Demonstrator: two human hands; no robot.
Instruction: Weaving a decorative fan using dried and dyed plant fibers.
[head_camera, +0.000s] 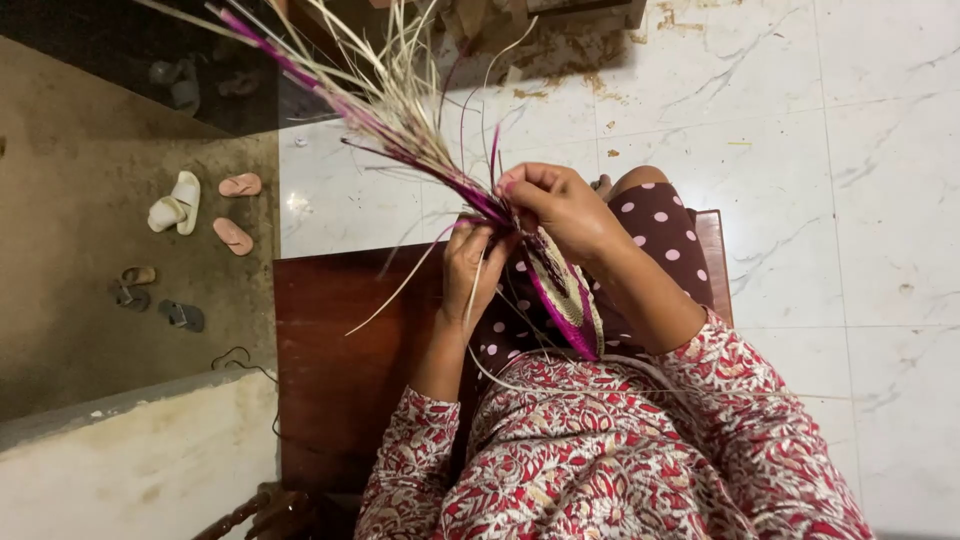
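Hands are gripping woven piece (565, 290) over the wooden bench (340, 370): left hand (475, 262) pinching loose straw strands (390, 100), right hand (560, 205) clamping its purple-edged rim (fingers curled tight). Sandals (200, 215) are lying well left of the bench.

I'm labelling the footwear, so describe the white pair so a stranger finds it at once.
Start at the dark wooden bench the person sits on, then look left to the dusty brown ground. Footwear is scattered there. The white pair lies highest, beside two pink sandals, and is the only white footwear there.
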